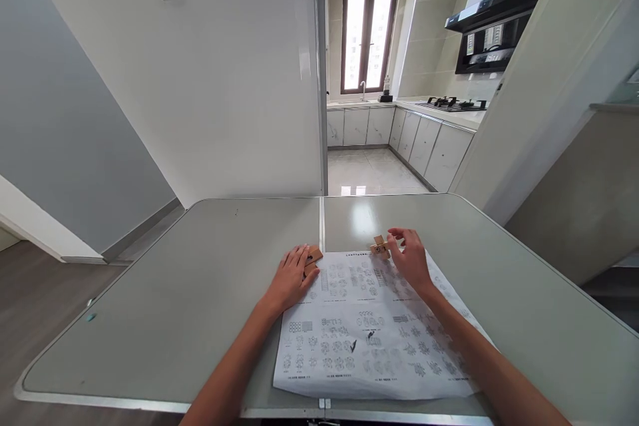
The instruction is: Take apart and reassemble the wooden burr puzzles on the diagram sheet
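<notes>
In the head view, a large white paper sheet printed with small grey diagrams (339,378) lies flat on a grey metal-edged table (150,319), likely so the drawings stay readable. At the sheet's upper left corner, the left hand (289,277) rests palm down, thumb apart from the fingers, over flat tan wooden pieces (314,254), perhaps to steady them. At the sheet's top edge stands a tan wooden cross-shaped block cluster (380,248); the right hand (410,258) curls just beside it, though whether it pinches the cluster I cannot tell.
</notes>
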Action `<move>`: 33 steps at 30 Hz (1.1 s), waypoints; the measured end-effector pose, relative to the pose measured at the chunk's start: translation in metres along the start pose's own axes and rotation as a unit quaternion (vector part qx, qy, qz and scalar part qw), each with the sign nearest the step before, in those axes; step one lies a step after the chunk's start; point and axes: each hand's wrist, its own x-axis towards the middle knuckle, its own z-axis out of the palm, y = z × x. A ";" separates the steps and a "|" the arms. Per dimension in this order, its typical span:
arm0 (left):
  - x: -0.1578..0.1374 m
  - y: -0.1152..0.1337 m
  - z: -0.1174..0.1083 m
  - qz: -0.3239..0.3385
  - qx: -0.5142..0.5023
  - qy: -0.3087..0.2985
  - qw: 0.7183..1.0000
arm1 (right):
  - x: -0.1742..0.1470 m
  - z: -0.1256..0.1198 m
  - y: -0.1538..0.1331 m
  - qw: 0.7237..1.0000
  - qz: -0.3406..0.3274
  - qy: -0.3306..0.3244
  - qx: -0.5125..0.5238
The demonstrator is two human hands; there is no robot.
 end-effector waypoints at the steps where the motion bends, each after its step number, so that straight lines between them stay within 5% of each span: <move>1: 0.000 0.000 -0.002 0.001 0.001 -0.013 1.000 | 0.000 0.001 0.002 1.000 -0.007 -0.016 -0.010; 5: -0.001 -0.003 -0.008 0.005 0.011 -0.065 0.998 | -0.006 0.005 0.005 0.996 0.003 -0.081 -0.029; 13: -0.001 -0.011 -0.021 0.048 0.002 -0.076 0.996 | -0.012 0.007 0.004 0.988 -0.040 -0.136 -0.056; 19: -0.001 0.021 -0.035 0.064 -0.092 0.038 0.993 | -0.020 0.008 -0.024 0.990 -0.033 -0.126 0.062; 22: -0.003 0.046 -0.036 0.039 -0.225 0.055 0.972 | -0.036 0.013 -0.049 0.972 -0.087 -0.170 0.138; 28: -0.007 0.080 -0.033 0.010 -0.407 -0.071 0.911 | -0.066 0.021 -0.080 0.941 -0.200 -0.216 0.166; 33: -0.007 0.082 -0.036 -0.015 -0.438 -0.068 0.896 | -0.063 0.016 -0.083 0.940 -0.178 -0.226 0.180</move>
